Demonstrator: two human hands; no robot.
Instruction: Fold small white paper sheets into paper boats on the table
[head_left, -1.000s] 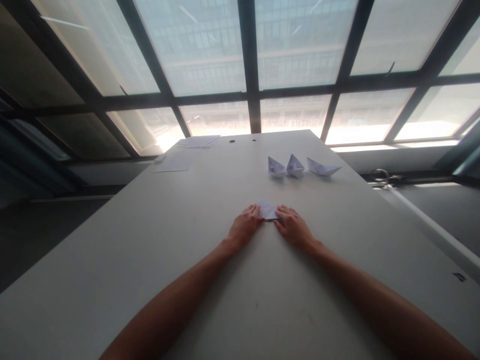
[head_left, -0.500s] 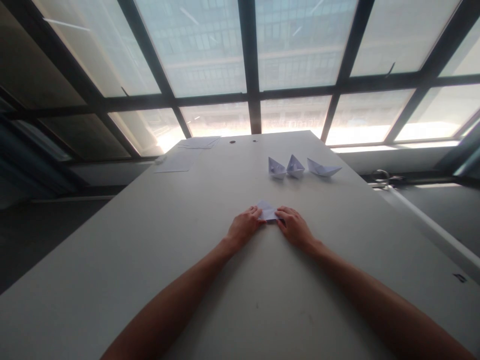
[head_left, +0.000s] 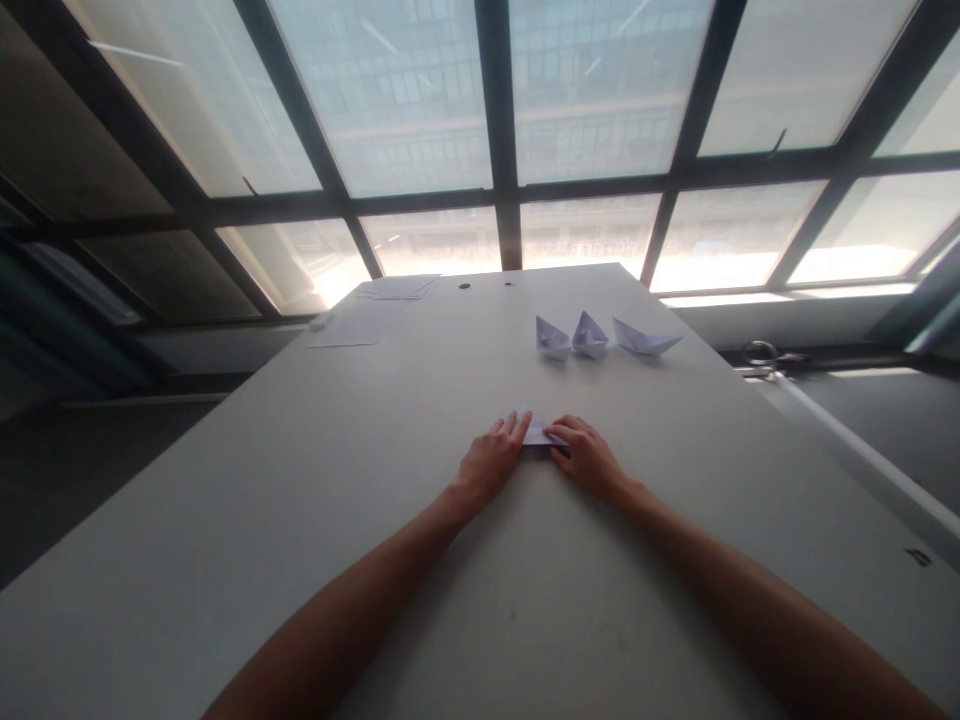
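A small folded piece of white paper (head_left: 536, 434) lies on the white table between my two hands, its top narrowing towards a point. My left hand (head_left: 496, 450) rests on its left side, fingers stretched out flat over the paper. On the right side, my right hand (head_left: 583, 450) has its fingers bent over the paper's edge, with the thumb low at the near edge, gripping it. Parts of the paper are hidden under the fingers. Beyond my hands stand three folded paper boats: a left one (head_left: 553, 341), a middle one (head_left: 590, 336) and a wider right one (head_left: 646, 340).
Flat white sheets (head_left: 349, 326) lie at the far left of the white table (head_left: 360, 500), with more sheets (head_left: 401, 288) behind them. Two small dark round spots (head_left: 464, 286) show near the far edge. Large framed windows rise behind. A white rail (head_left: 862, 450) runs along the right.
My left hand has gone from holding the paper's left edge to lying flat over it, fingers pointing forward. My right fingers have shifted slightly left onto the paper.
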